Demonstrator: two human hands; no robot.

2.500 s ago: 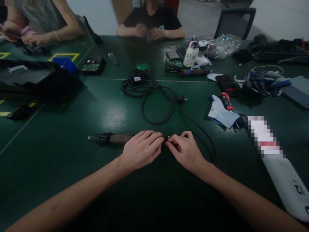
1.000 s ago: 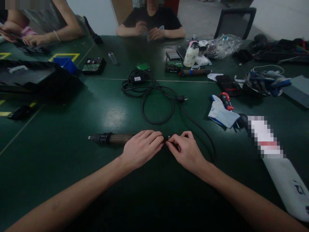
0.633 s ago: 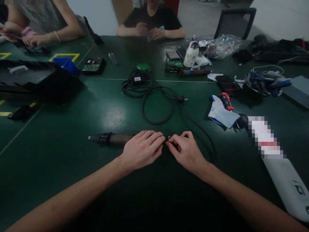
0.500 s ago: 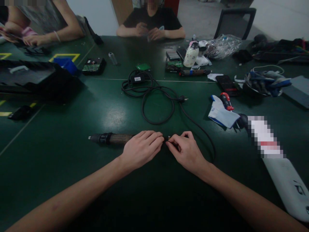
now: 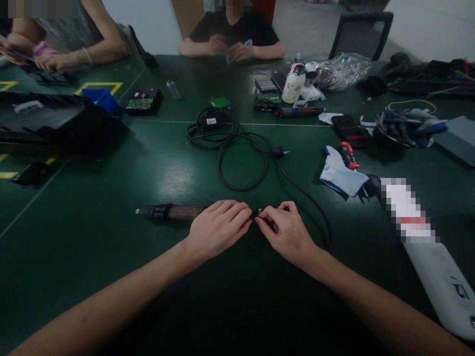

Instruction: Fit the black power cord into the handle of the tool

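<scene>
My left hand [image 5: 219, 226] is wrapped over the rear of an electric screwdriver [image 5: 183, 212], which lies flat with its tip to the left. Its brown grip and black front collar show; the hand covers the rest. At the tool's right end, my right hand [image 5: 287, 228] pinches a small dark part with a glint of metal, apparently the cord's connector, mostly hidden by the fingers. A black power cord [image 5: 243, 189] lies coiled beyond the hands and curves round toward my right wrist. On it are a black adapter box [image 5: 211, 120] and a plug [image 5: 280, 152].
To the right lie a blue-white glove [image 5: 340, 174], a red-black screwdriver [image 5: 348, 154] and a long white device [image 5: 438, 282]. A black tray [image 5: 44, 121] stands left. A bottle [image 5: 294, 85] and another electric screwdriver [image 5: 300, 111] are farther back. Two people sit opposite.
Almost nothing differs. Both hands stay at the screwdriver's rear end, with only a slight shift of the small part between the fingers.
</scene>
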